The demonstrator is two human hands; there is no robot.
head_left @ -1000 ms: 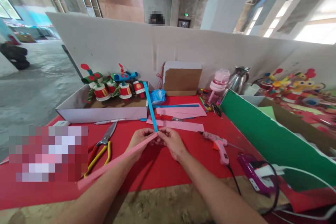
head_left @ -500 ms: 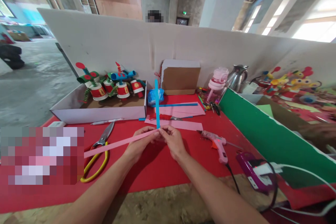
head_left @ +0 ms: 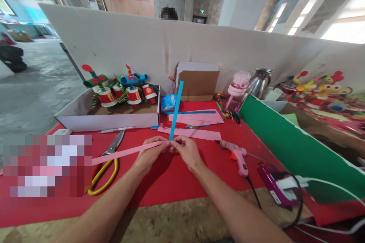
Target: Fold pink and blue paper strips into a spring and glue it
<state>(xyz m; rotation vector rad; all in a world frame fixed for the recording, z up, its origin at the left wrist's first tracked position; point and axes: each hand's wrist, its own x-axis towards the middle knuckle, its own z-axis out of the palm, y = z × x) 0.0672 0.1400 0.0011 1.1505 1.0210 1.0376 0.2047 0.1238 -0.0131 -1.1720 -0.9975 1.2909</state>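
Note:
My left hand (head_left: 151, 152) and my right hand (head_left: 186, 152) meet over the red table, thumbs and fingers pinched where two paper strips join. From that joint a blue paper strip (head_left: 176, 110) stands up, leaning to the right at its top. A pink paper strip (head_left: 128, 150) runs out leftward across my left hand and over the scissors (head_left: 115, 146), which have yellow and red handles. My fingers hide the joint itself. To the right of my right hand lies a pink hot glue gun (head_left: 234, 153), its small red light on.
Pink paper sheets (head_left: 196, 134) and red-handled scissors (head_left: 176, 125) lie beyond my hands. Cup figures stand in a white box (head_left: 108, 123) at left. A purple power strip (head_left: 272, 186) with cables and a green-sided box (head_left: 279, 144) are at right. A white partition (head_left: 128, 41) rises behind.
The blue strip has tipped from nearly upright to a lean toward the right. Both hands keep their pinch in almost the same place.

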